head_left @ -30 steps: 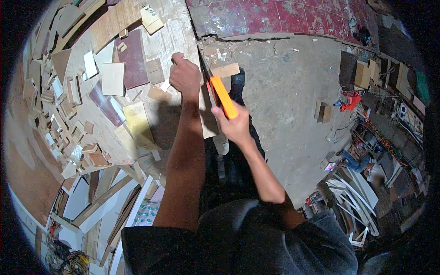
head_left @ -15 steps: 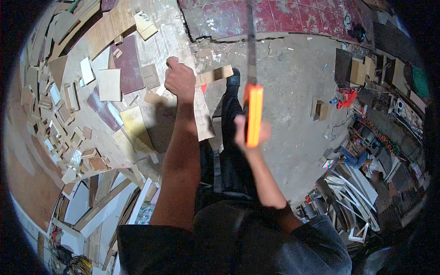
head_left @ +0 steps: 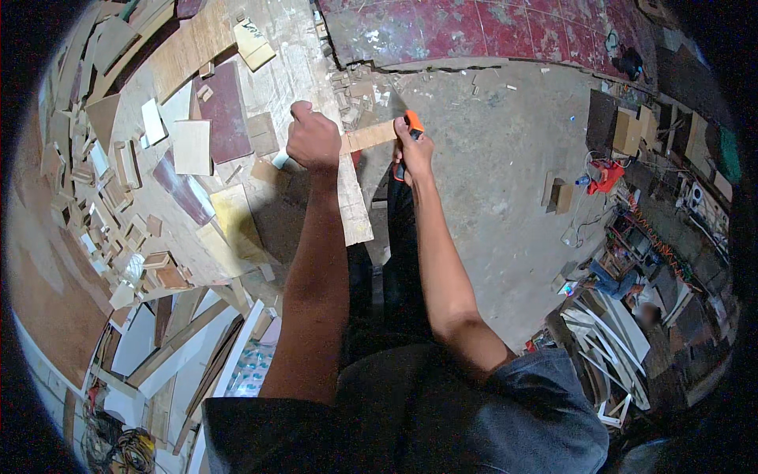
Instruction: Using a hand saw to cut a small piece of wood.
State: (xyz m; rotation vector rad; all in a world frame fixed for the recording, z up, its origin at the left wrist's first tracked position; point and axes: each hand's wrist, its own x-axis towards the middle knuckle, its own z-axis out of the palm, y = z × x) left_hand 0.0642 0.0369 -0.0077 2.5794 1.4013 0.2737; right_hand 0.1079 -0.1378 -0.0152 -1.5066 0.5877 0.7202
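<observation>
One wooden strip (head_left: 371, 137) projected beyond the right edge of the table (head_left: 294, 49), its inner end covered by the curled left hand (head_left: 314, 141), grip hidden, while the right hand (head_left: 417, 152) was clamped on an orange-handled saw (head_left: 414, 121) near the strip's outer end.

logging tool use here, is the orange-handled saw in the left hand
No, the orange-handled saw is gripped in the right hand, apart from the left hand.
</observation>
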